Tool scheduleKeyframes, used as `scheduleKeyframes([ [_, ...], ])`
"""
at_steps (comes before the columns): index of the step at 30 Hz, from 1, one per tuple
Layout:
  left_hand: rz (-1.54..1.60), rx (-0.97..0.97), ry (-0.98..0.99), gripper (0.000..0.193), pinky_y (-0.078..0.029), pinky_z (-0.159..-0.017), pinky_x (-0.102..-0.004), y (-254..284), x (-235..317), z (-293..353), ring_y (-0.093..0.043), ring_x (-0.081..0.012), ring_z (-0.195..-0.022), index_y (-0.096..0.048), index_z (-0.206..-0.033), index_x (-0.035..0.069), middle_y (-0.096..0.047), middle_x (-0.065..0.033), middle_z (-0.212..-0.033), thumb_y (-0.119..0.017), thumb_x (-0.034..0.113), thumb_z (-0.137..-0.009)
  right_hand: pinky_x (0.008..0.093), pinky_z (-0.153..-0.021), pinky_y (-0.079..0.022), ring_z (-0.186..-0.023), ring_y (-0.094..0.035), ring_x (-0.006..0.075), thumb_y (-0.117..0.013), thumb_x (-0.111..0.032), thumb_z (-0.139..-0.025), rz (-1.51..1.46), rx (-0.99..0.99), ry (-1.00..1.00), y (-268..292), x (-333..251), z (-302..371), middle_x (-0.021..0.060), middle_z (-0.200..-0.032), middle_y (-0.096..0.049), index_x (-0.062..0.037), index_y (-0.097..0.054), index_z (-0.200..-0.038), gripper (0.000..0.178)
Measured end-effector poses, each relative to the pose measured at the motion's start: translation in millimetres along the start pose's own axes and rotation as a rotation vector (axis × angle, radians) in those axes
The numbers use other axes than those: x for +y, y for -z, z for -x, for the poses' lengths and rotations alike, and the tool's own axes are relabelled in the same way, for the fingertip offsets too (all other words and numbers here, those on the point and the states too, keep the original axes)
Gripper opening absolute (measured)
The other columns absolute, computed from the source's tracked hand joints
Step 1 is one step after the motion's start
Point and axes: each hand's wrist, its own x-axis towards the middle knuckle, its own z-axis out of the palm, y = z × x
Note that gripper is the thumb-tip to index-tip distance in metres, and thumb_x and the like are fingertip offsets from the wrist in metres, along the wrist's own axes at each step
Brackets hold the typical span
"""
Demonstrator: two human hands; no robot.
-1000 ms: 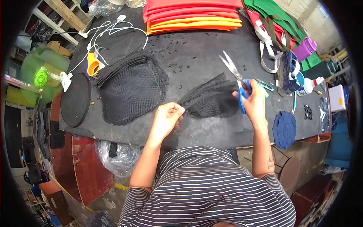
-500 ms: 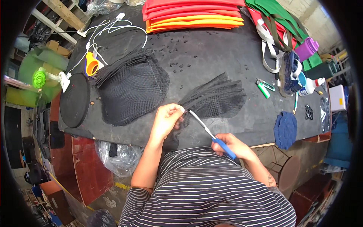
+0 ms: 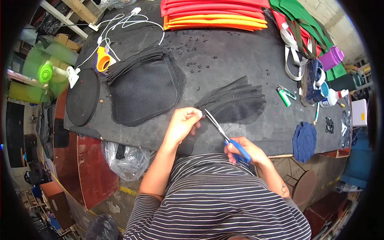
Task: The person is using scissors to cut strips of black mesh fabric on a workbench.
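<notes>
My left hand [image 3: 185, 123] pinches a gathered edge of black mesh fabric [image 3: 236, 102] near the table's front. From the pinch the mesh fans out to the right in layered folds, and a strip hangs toward my lap. In my right hand [image 3: 247, 151] is a pair of scissors [image 3: 222, 133] with blue handles. Their slightly parted blades point up and left, with the tips close to the mesh beside my left fingertips. Whether the blades touch the fabric I cannot tell. To the left lies a stack of black mesh pieces [image 3: 146, 92].
Small black scraps [image 3: 196, 66] dot the table behind the mesh. Folded red and orange fabric [image 3: 216, 16] is stacked at the back. A green lighter [image 3: 283, 97], blue cloth pieces [image 3: 304, 142] and a white bottle [image 3: 333, 97] are at right. A green fan [image 3: 46, 73] stands left, by a black disc [image 3: 83, 97].
The scissor blades have parted and the blue handles have spread. My left hand keeps its pinch on the mesh. The whole view has shifted slightly.
</notes>
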Motion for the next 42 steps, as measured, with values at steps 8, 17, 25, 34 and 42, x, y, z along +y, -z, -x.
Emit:
scheduleKeyframes([
  [8, 0.001, -0.004, 0.020, 0.015, -0.033, -0.038, -0.0180, 1, -1, 1, -0.046, -0.0044, -0.046, -0.061, -0.084, 0.001, -0.056, -0.0011, -0.060, -0.056, 0.016, -0.083, 0.0192, -0.047, -0.043, -0.051, -0.052, 0.0077, -0.060, -0.033, -0.082, -0.028, 0.027, 0.023, -5, -1, -10, -0.0001, -0.060, -0.054, -0.0057, -0.053, -0.076, 0.028],
  [17, 0.011, -0.021, 0.029, 0.014, -0.035, -0.040, -0.0176, 2, 4, 3, -0.048, -0.0050, -0.048, -0.061, -0.083, 0.001, -0.056, -0.0013, -0.060, -0.056, 0.014, -0.082, 0.0175, -0.041, -0.040, -0.044, -0.049, 0.0062, -0.065, -0.024, -0.079, 0.031, 0.107, 0.063, -10, 1, -16, 0.0000, -0.054, -0.052, -0.0045, -0.053, -0.071, 0.024],
  [25, -0.004, 0.011, 0.034, 0.014, -0.036, -0.040, -0.0180, 6, 11, 6, -0.049, -0.0060, -0.048, -0.061, -0.082, 0.001, -0.056, -0.0021, -0.060, -0.056, 0.014, -0.082, 0.0171, -0.045, -0.041, -0.050, -0.051, 0.0055, -0.066, -0.023, -0.078, 0.036, 0.126, 0.088, -10, 4, -15, -0.0001, -0.059, -0.053, -0.0039, -0.054, -0.074, 0.023],
  [34, -0.019, 0.015, -0.003, 0.014, -0.036, -0.039, -0.0188, 4, 9, 6, -0.049, -0.0064, -0.047, -0.060, -0.080, 0.000, -0.056, -0.0027, -0.058, -0.056, 0.014, -0.083, 0.0196, -0.054, -0.044, -0.057, -0.052, 0.0070, -0.062, -0.022, -0.081, 0.082, 0.036, 0.074, -9, -1, -15, -0.0005, -0.067, -0.052, -0.0032, -0.052, -0.078, 0.022],
  [42, -0.048, -0.015, 0.018, 0.014, -0.035, -0.039, -0.0179, -1, 15, 8, -0.048, -0.0051, -0.048, -0.060, -0.080, 0.001, -0.055, -0.0013, -0.058, -0.056, 0.014, -0.083, 0.0174, -0.041, -0.040, -0.046, -0.051, 0.0060, -0.063, -0.012, -0.079, 0.213, 0.139, 0.061, -9, -4, -10, 0.0020, -0.057, -0.055, -0.0018, -0.057, -0.072, 0.014],
])
